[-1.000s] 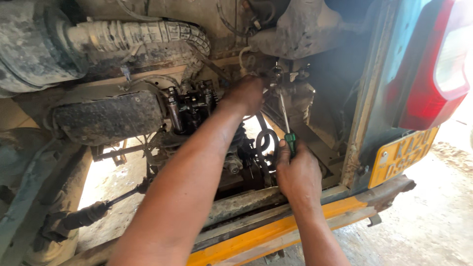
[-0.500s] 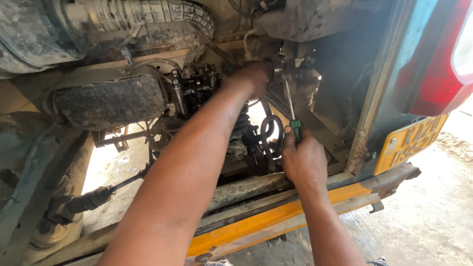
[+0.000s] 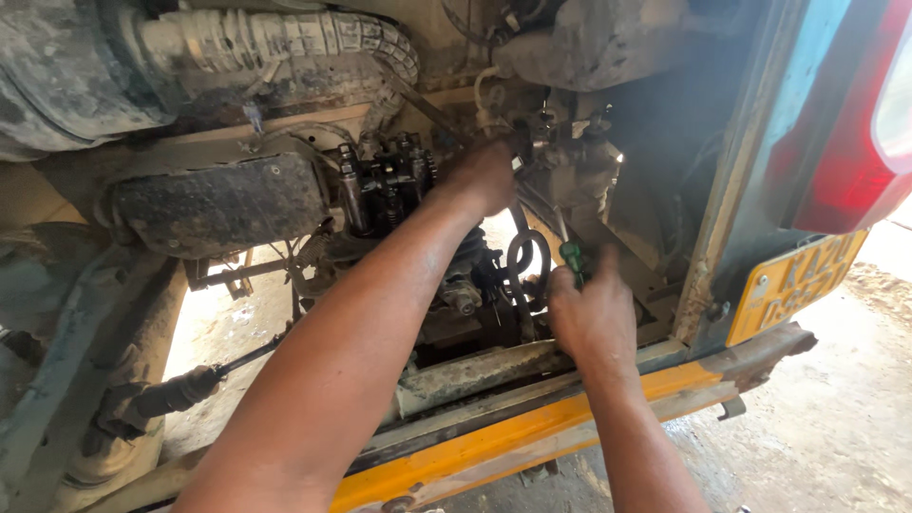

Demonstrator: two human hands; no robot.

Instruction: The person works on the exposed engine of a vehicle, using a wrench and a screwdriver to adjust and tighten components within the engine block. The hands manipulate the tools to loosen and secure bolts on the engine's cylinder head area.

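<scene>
My left hand (image 3: 484, 176) was up in the engine (image 3: 389, 190), gripping some part I couldn't make out. Right hand (image 3: 594, 318) held the green-handled screwdriver (image 3: 568, 249), its shaft angled up toward the carburetor (image 3: 570, 176).

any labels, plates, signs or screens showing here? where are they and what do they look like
Number plate: right side, on the vehicle's rear below the red tail lamp; a tilted yellow rectangle with dark characters, dusty.
No packages, screens or other signs show.
</scene>
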